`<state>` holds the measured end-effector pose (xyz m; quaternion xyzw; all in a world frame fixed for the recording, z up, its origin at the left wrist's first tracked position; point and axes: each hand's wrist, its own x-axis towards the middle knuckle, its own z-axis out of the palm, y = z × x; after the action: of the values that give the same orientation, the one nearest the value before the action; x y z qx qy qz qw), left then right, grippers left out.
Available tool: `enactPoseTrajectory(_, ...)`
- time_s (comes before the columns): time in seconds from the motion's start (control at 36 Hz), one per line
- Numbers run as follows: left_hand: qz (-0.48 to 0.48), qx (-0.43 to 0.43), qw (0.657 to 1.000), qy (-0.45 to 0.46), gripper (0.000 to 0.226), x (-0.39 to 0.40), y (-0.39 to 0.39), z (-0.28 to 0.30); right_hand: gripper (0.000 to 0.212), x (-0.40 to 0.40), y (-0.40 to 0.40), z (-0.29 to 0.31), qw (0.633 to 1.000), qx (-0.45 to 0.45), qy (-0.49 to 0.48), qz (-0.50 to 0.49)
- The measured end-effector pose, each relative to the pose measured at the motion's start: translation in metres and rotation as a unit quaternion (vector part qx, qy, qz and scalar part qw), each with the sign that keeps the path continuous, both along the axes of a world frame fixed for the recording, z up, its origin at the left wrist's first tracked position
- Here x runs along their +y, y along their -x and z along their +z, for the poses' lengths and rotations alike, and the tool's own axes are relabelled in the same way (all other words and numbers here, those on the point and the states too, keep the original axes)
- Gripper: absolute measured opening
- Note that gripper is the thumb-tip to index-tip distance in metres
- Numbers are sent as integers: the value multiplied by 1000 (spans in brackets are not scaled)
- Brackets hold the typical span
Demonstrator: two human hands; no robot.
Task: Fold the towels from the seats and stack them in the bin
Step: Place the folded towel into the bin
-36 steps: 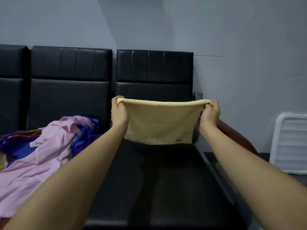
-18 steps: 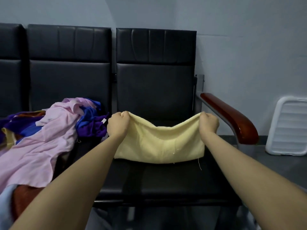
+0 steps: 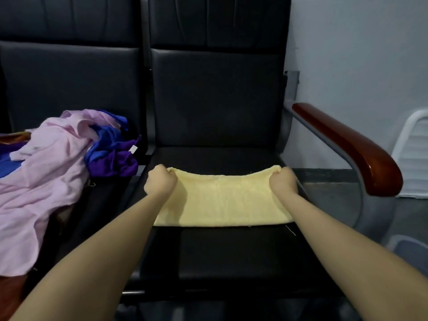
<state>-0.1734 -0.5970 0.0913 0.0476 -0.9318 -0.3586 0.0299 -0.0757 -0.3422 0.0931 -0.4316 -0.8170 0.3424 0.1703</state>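
Observation:
A pale yellow towel (image 3: pixel 222 201) lies folded across the black seat (image 3: pixel 222 253) of the right-hand chair. My left hand (image 3: pixel 160 181) grips its far left corner and my right hand (image 3: pixel 283 181) grips its far right corner. Both fists rest low on the seat, with the far edge of the towel sagging slightly between them. On the seat to the left sits a heap of unfolded towels: a pink one (image 3: pixel 44 181) on top, blue and purple ones (image 3: pixel 111 154) beside it.
A glossy reddish-brown armrest (image 3: pixel 349 147) runs along the chair's right side. A white slatted plastic bin (image 3: pixel 410 154) leans at the wall on the far right. A pale translucent container edge (image 3: pixel 407 249) shows low right on the grey floor.
The towel went from hanging in the air in front of the backrest down onto the seat, where it now lies flat. My hands came lower and nearer while still gripping its corners.

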Motion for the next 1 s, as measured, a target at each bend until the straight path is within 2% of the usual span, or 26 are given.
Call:
enactPoseTrajectory(0.17,21,26,999,-12,26,3,14,-3,33,7,16,-6,998,19,-55,-35)
enactPoseTrajectory(0.31,19,24,999,12,27,8,26,1,30,3,26,-8,998,20,-54,-27)
enactPoseTrajectory(0.42,6,-23,993,111,56,16,23,-9,45,-5,26,-22,989,-16,-142,36)
enactPoseTrajectory(0.56,0,8,980,198,52,18,0,-26,33,-25,9,-37,953,39,-205,221)
enactPoseTrajectory(0.64,24,-22,979,203,53,12,-11,-30,34,-36,1,-41,909,10,-228,350)
enactPoseTrajectory(0.72,45,-45,974,218,58,3,-20,-30,45,-42,-3,-41,874,-61,-227,425)
enactPoseTrajectory(0.81,26,-43,963,266,50,-7,-27,-30,50,-46,-6,-43,849,-130,-245,450)
enactPoseTrajectory(1.0,-35,3,959,280,31,-13,-41,-27,51,-52,-16,-44,849,-160,-260,431)
